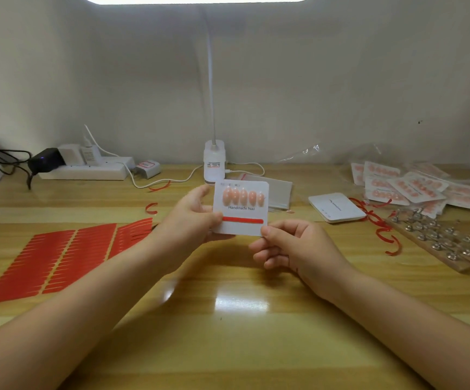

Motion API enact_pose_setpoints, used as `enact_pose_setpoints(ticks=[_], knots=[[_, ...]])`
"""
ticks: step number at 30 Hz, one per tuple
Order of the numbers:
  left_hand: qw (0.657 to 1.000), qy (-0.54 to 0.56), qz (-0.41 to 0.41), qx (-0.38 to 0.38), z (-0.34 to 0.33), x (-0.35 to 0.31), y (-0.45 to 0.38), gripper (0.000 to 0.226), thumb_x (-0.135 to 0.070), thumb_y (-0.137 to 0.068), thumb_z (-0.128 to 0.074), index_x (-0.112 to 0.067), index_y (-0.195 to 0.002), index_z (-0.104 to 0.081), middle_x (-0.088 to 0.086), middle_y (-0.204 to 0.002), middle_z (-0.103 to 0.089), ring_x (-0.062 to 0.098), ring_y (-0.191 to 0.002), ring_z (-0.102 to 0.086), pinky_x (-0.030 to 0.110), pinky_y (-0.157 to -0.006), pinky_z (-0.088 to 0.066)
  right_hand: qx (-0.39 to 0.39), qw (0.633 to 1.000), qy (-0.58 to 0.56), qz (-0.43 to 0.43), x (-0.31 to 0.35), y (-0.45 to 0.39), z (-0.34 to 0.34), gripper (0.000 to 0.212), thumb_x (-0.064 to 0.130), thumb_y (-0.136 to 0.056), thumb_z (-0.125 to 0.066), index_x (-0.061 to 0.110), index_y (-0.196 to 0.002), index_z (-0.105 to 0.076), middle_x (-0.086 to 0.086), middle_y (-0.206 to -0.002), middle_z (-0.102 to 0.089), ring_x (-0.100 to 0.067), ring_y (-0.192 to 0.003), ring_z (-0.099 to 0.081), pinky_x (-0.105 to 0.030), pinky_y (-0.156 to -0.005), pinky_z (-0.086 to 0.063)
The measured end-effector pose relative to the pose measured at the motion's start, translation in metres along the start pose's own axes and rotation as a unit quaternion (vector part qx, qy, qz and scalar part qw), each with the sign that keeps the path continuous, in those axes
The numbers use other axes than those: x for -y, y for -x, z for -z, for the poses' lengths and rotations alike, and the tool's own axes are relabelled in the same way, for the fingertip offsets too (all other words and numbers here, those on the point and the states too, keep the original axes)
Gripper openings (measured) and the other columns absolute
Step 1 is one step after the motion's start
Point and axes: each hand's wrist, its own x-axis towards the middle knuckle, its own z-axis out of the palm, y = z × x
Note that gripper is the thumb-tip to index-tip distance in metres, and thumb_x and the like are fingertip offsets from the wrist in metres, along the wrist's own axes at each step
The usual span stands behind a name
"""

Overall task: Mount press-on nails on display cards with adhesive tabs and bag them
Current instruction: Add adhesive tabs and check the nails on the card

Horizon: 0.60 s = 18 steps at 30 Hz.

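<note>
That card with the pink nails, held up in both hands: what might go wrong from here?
The right hand pinches the card right at the end of the red strip; its fingers may stick to the strip or crease it. The left hand grips the other edge, close to the five nails, and a slipping thumb might knock one loose.

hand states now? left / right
Left hand: holds the display card by its left edge.
Right hand: pinches the card's lower right corner.
</note>
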Motion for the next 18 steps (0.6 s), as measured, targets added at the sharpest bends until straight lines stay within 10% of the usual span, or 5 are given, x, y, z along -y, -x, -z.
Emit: enact_pose_setpoints(ticks=[4, 7, 18], knots=[[0.894, -0.261, -0.304, -0.201, 0.001, 0.010, 0.004, 0.055, -0.005, -0.095, -0.056, -0.012, -0.144, -0.034, 0.002, -0.126, -0.053, 0.006, -0.090, -0.057, 0.019, -0.082, -0.049, -0.026, 1.000, 0.002, 0.009, -0.002, 0.000, -0.003, 0.016, 0.010, -0.094, -0.060, -0.005, -0.096, -0.066, -0.017, -0.078, -0.073, -0.018, -0.061, -0.069, -0.021, -0.051, -0.053], [0.805, -0.340, -0.469, -0.130, -0.008, 0.016, 0.010, 0.041, -0.001, -0.091, -0.063, -0.009, -0.128, -0.049, 0.005, -0.105, -0.064, 0.014, -0.093, -0.064, 0.025, -0.084, -0.052, -0.030, 0.999, 0.014, 0.016, -0.004, 0.000, -0.005, 0.015, 0.011, -0.093, -0.061, -0.002, -0.092, -0.067, -0.016, -0.076, -0.073, -0.018, -0.060, -0.068, -0.021, -0.049, -0.052], [0.799, -0.403, -0.439, -0.080, -0.020, 0.027, 0.021, 0.038, -0.006, -0.082, -0.074, -0.003, -0.119, -0.064, 0.007, -0.096, -0.074, 0.023, -0.084, -0.073, 0.042, -0.069, -0.060, 0.012, 0.991, 0.090, 0.098, -0.011, 0.003, -0.006, 0.014, 0.014, -0.092, -0.063, 0.014, -0.083, -0.074, -0.010, -0.072, -0.072, -0.016, -0.062, -0.068, -0.022, -0.054, -0.051]])
